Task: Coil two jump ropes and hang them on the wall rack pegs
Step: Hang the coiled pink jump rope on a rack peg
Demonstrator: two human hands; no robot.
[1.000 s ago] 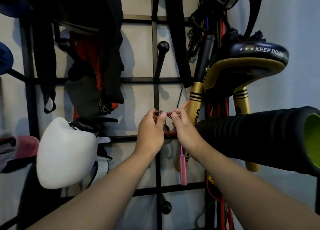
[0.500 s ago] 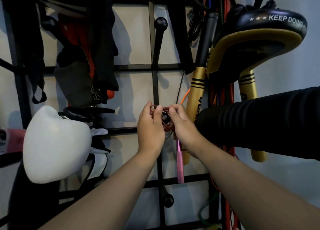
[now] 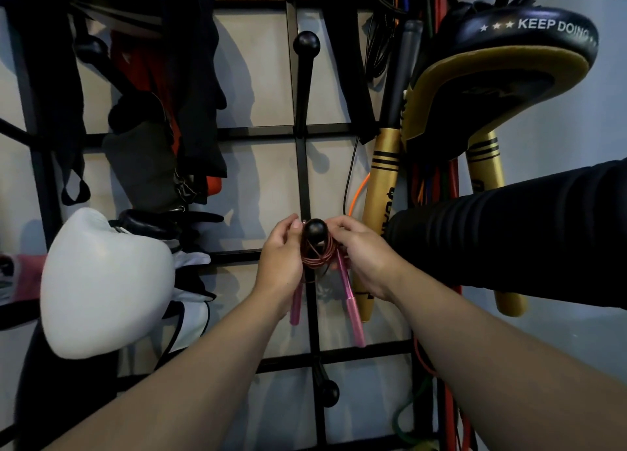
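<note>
Coiled reddish-brown jump rope with pink handles (image 3: 317,258) looped over a black ball-tipped peg (image 3: 315,229) of the black grid wall rack (image 3: 258,131). Left hand (image 3: 280,260) and right hand (image 3: 361,250) each pinch the coil's sides, fingers closed. White boxing glove (image 3: 105,281) hangs leftward.

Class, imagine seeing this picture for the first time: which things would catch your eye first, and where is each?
Dead centre, the left hand and right hand loop a coiled reddish jump rope over a black ball-tipped peg, pink handles dangling below. A big white boxing glove bulges at left; a black-and-gold pad reading KEEP DOING hangs upper right.
</note>
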